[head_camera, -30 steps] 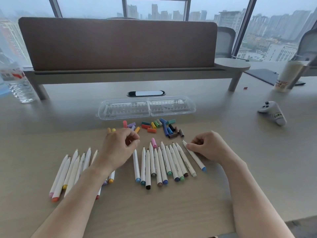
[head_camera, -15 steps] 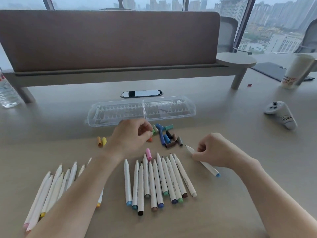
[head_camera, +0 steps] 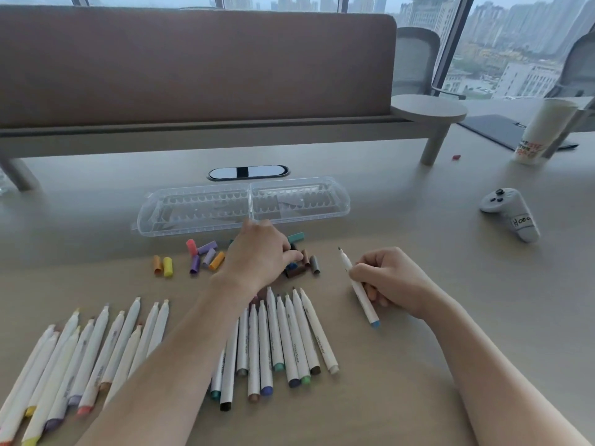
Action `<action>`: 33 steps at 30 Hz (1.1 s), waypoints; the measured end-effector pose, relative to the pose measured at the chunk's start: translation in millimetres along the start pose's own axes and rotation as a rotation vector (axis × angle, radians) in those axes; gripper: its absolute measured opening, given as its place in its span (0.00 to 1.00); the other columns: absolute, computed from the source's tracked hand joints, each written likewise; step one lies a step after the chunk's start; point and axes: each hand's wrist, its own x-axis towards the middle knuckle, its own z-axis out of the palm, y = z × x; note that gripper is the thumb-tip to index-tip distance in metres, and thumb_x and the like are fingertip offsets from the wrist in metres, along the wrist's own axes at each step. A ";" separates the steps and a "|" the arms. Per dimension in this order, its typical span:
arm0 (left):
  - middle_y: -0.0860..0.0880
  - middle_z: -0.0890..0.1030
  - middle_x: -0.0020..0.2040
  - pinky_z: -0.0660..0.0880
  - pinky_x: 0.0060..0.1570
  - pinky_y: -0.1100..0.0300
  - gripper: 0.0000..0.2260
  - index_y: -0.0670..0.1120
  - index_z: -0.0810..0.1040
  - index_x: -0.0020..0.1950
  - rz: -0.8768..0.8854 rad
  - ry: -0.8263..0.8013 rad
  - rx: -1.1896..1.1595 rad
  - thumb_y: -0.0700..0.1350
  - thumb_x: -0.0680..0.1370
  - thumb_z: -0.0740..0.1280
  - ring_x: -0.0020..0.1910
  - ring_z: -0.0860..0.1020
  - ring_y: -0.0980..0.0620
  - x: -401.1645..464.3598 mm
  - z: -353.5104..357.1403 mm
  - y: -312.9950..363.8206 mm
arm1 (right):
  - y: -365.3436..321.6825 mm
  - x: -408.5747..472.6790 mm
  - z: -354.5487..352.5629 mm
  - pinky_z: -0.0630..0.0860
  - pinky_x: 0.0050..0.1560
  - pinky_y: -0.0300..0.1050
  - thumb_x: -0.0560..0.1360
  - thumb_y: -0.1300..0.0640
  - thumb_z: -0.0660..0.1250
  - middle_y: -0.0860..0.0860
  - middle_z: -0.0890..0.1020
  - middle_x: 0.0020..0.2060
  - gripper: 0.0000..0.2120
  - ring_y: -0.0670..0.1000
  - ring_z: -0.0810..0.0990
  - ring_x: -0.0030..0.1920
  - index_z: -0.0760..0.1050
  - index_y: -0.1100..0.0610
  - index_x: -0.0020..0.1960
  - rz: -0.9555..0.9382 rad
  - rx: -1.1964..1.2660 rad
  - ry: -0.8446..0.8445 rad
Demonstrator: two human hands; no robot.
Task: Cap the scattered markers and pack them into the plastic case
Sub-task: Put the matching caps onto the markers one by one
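**Among the loose caps, one hand is reaching while the other is holding a marker**

On the pale desk (head_camera: pixel 450 365), the left hand (head_camera: pixel 257 252) is lying knuckles-up over the heap of coloured caps (head_camera: pixel 206 255), its fingers curled down into the dark ones at the right of the heap — whether they are pinching a cap cannot be told, since the fingertips are hidden. Just right of the heap, the right hand (head_camera: pixel 391 278) is gripping an uncapped white marker (head_camera: pixel 357 286), fingers wrapped round the barrel, tip pointing away from the person and the blue end toward them. Near the front edge, two fans of uncapped markers are lying flat: one group (head_camera: pixel 277 342) partly under the left forearm, another (head_camera: pixel 74 358) further left. Beyond the caps, the clear plastic case (head_camera: pixel 244 204) is sitting open with both halves flat on the desk. Off to the right, a grey game controller (head_camera: pixel 510 214) and a paper cup (head_camera: pixel 544 130) are standing well apart from the work.
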 end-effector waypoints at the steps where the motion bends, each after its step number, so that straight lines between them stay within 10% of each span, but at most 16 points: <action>1: 0.48 0.80 0.54 0.77 0.57 0.51 0.15 0.51 0.87 0.54 -0.003 -0.004 -0.011 0.59 0.77 0.69 0.61 0.72 0.46 0.4 0.2 -0.7 | 0.5 -0.7 -0.4 0.67 0.24 0.37 0.74 0.59 0.68 0.52 0.75 0.23 0.09 0.48 0.68 0.23 0.79 0.59 0.36 -0.006 0.005 -0.007; 12: 0.51 0.81 0.51 0.69 0.64 0.50 0.09 0.54 0.84 0.42 -0.110 -0.064 -0.137 0.58 0.76 0.71 0.58 0.73 0.49 4.1 5.7 0.9 | 2.6 0.6 1.8 0.69 0.26 0.42 0.74 0.58 0.67 0.60 0.80 0.29 0.08 0.54 0.71 0.28 0.79 0.61 0.38 -0.014 0.045 -0.035; 21: 0.42 0.86 0.46 0.69 0.38 0.58 0.03 0.48 0.84 0.47 -0.270 -0.032 -0.940 0.46 0.78 0.73 0.36 0.75 0.52 2.1 -21.7 -0.3 | -6.0 -11.3 13.6 0.67 0.29 0.39 0.75 0.62 0.67 0.52 0.83 0.30 0.08 0.47 0.72 0.27 0.76 0.56 0.36 -0.215 0.128 0.031; 33: 0.51 0.81 0.36 0.65 0.22 0.74 0.08 0.41 0.84 0.53 -0.228 -0.079 -1.051 0.43 0.76 0.73 0.21 0.71 0.64 -7.2 -31.1 19.3 | -8.8 -16.7 18.9 0.69 0.31 0.39 0.73 0.62 0.68 0.50 0.81 0.28 0.07 0.46 0.72 0.28 0.78 0.58 0.36 -0.280 0.098 0.142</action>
